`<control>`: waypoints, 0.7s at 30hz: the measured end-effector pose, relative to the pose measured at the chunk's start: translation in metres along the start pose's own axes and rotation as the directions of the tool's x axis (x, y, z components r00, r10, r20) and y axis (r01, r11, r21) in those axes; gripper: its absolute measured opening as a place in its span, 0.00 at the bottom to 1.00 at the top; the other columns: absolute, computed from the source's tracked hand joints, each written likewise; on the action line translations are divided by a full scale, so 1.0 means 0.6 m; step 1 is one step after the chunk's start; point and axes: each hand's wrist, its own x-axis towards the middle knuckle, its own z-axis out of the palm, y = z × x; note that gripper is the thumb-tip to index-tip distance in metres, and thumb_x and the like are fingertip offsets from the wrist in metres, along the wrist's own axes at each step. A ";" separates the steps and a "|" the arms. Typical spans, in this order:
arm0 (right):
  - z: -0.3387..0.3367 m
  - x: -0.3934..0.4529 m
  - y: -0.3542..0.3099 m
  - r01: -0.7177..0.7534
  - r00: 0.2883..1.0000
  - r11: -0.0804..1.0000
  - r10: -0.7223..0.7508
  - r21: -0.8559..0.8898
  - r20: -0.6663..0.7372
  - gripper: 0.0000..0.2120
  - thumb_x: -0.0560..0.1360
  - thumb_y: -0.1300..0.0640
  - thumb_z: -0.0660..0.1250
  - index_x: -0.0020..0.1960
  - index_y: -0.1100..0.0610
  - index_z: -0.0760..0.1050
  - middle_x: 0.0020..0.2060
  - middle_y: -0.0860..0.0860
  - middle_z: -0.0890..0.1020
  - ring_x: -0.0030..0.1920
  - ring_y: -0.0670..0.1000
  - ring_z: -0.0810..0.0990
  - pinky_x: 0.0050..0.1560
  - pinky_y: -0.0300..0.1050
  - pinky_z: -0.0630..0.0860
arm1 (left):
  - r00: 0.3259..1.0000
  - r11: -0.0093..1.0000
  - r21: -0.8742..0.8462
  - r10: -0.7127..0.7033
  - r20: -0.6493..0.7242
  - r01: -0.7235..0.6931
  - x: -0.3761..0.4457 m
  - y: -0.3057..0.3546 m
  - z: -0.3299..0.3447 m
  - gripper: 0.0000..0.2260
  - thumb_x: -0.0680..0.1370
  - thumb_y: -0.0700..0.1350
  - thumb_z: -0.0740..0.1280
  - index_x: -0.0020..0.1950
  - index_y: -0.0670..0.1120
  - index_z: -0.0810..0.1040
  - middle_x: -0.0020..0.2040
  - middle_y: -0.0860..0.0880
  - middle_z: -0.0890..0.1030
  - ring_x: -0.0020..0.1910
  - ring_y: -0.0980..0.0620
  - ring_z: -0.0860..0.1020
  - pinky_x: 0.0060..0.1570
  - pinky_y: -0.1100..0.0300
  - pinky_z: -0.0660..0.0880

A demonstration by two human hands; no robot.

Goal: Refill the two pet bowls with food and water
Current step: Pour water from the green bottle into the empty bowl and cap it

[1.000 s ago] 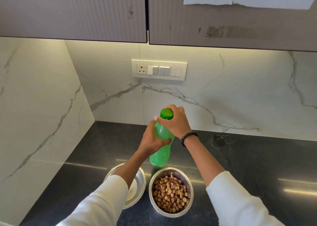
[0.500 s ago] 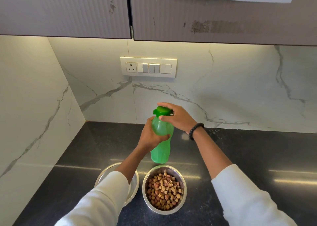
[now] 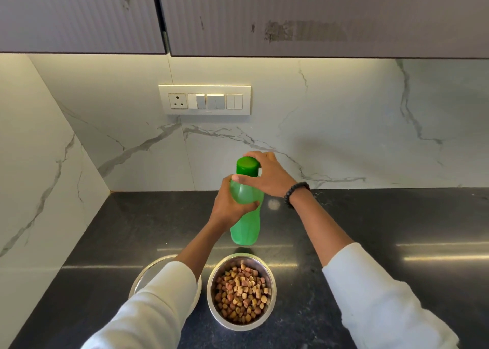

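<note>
In the middle of the frame my left hand [image 3: 229, 205] is wrapped around the body of the green bottle [image 3: 246, 216] and holds it above the dark counter [image 3: 383, 232]. My right hand [image 3: 267, 175] grips the green cap [image 3: 247, 166] from the side, with the fingers curled around it. The cap sits on the bottle, so I judge I am about to open it. At the bottom centre of the frame, the right bowl [image 3: 241, 291] is already full of dry food. The left bowl [image 3: 148, 277], just beside it, is mostly hidden under my left sleeve [image 3: 158, 303], and I cannot tell if there is water inside. I think the food part is done, and the water is left to pour
</note>
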 end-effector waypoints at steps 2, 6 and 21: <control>-0.006 -0.004 0.003 0.038 0.998 0.999 -0.037 0.023 -0.049 0.31 0.70 0.37 0.74 0.68 0.48 0.71 0.60 0.51 0.76 0.58 0.50 0.78 0.58 0.47 0.78 | 1.000 1.000 -0.011 -0.007 0.000 0.007 0.004 0.000 0.000 0.37 0.61 0.55 0.79 0.63 0.61 0.62 0.57 0.55 0.75 0.54 0.55 0.78 0.43 0.62 0.75; -0.004 -0.011 -0.003 -0.055 0.988 0.966 0.016 -0.252 -0.151 0.31 0.68 0.27 0.65 0.62 0.46 0.68 0.35 0.42 0.76 0.35 0.43 0.76 0.37 0.43 0.77 | 1.000 0.999 0.049 0.022 -0.010 -0.022 0.008 -0.003 0.003 0.39 0.62 0.52 0.80 0.67 0.58 0.63 0.60 0.51 0.75 0.56 0.52 0.77 0.49 0.56 0.78; -0.030 -0.021 0.039 -0.158 0.970 0.978 0.127 -0.139 -0.206 0.29 0.66 0.29 0.69 0.54 0.50 0.73 0.44 0.50 0.77 0.39 0.49 0.77 0.37 0.48 0.74 | 0.983 1.000 -0.006 0.012 0.185 -0.011 0.022 0.004 0.051 0.40 0.63 0.53 0.80 0.68 0.58 0.61 0.60 0.53 0.75 0.57 0.53 0.78 0.46 0.63 0.76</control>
